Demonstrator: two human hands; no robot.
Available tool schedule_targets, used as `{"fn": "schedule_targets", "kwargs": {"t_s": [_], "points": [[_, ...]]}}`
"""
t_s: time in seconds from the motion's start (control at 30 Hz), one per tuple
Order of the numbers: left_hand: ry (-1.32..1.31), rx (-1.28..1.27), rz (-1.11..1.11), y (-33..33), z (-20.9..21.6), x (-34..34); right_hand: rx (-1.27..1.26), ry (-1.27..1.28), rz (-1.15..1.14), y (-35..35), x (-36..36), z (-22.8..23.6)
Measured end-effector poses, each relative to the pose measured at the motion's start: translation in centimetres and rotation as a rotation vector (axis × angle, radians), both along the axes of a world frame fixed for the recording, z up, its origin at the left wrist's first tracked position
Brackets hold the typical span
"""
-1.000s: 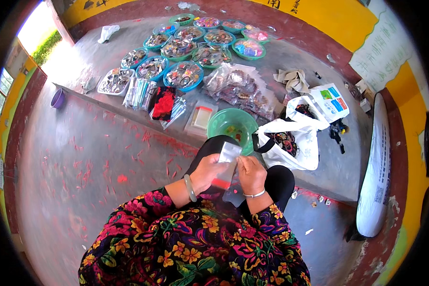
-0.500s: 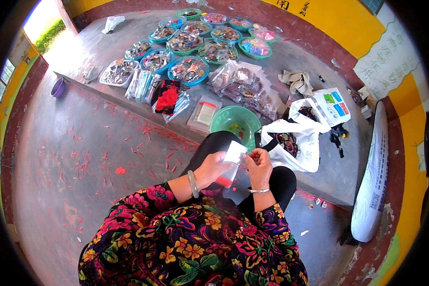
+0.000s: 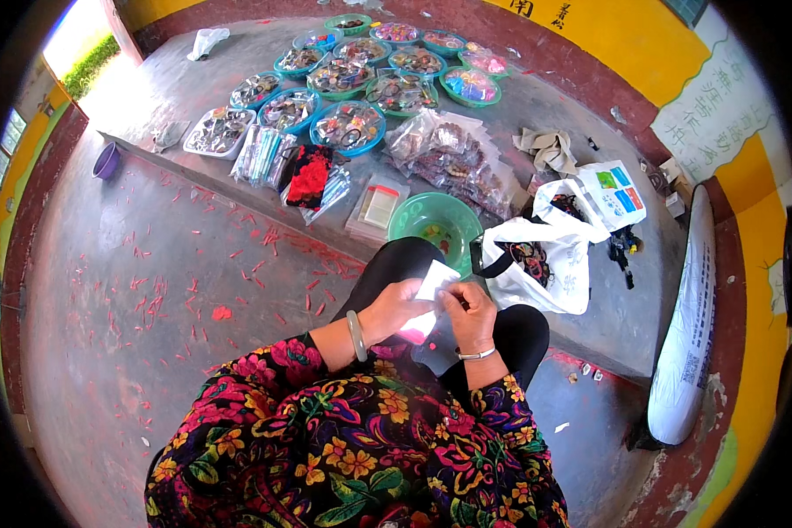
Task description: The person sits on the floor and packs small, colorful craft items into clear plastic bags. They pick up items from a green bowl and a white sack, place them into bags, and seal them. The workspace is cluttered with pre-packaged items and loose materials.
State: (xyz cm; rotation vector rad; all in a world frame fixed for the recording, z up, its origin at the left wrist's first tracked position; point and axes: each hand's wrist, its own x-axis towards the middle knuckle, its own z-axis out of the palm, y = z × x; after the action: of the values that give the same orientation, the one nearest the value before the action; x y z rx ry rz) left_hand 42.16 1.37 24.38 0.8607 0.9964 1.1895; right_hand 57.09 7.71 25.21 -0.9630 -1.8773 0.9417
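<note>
Both hands meet over my lap on a small clear plastic packet [image 3: 433, 283] with a white card in it. My left hand [image 3: 394, 308] grips the packet from the left, with a pink piece showing under its fingers. My right hand [image 3: 469, 310] pinches the packet's right edge. Each wrist wears a bangle. A green plastic bowl [image 3: 411, 219] sits on the raised concrete ledge just beyond my knees.
A white carrier bag [image 3: 554, 255] stands open right of the bowl. Several round trays of small trinkets [image 3: 348, 125], clear packets [image 3: 453, 158] and a red cloth item [image 3: 309, 174] cover the ledge. A long white sack [image 3: 691, 326] lies at right. Red scraps litter the floor [image 3: 150, 290].
The packet has been turned and lifted a little between the fingers; both hands stay together over the lap. The view has shifted slightly.
</note>
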Motion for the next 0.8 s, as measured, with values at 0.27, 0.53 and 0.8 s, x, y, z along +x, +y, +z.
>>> {"fn": "schedule_targets", "kwargs": {"t_s": [0.27, 0.53, 0.8], "points": [[-0.212, 0.026, -0.104, -0.3, 0.5, 0.0, -0.413, 0.161, 0.07, 0.2, 0.4, -0.7], [-0.316, -0.1, -0.177, -0.3, 1.4, -0.7, -0.141, 0.1, -0.044, 0.8, 0.4, -1.8], [-0.162, -0.151, -0.251, -2.2, 2.0, -2.7, -0.632, 0.365, -0.206, 1.3, 0.9, -0.8]]}}
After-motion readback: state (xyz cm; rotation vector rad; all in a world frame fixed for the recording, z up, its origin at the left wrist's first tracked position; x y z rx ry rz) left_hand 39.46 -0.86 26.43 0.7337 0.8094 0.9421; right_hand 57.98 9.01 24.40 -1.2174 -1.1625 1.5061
